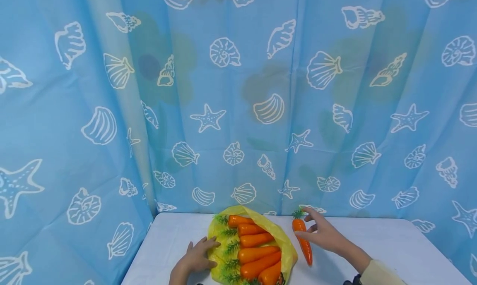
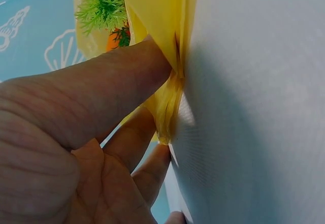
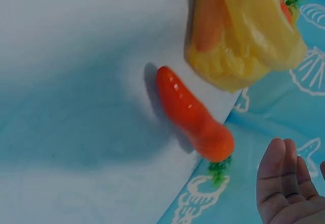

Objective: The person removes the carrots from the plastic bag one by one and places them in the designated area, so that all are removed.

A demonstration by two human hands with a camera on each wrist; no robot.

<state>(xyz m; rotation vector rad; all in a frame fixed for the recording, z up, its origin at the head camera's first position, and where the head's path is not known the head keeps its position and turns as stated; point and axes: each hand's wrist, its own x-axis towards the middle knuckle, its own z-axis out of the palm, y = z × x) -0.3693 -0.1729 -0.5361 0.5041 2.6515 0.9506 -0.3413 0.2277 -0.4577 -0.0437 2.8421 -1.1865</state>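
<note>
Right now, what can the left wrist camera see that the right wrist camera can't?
Only the left wrist view shows the left hand, close up, with its thumb against the yellow bag.

Only the right wrist view shows the loose orange carrot lying outside the bag, and the right hand apart from it in that picture.

Both show part of the bag, some green leafy bits, the white tabletop and the blue seashell curtain.
</note>
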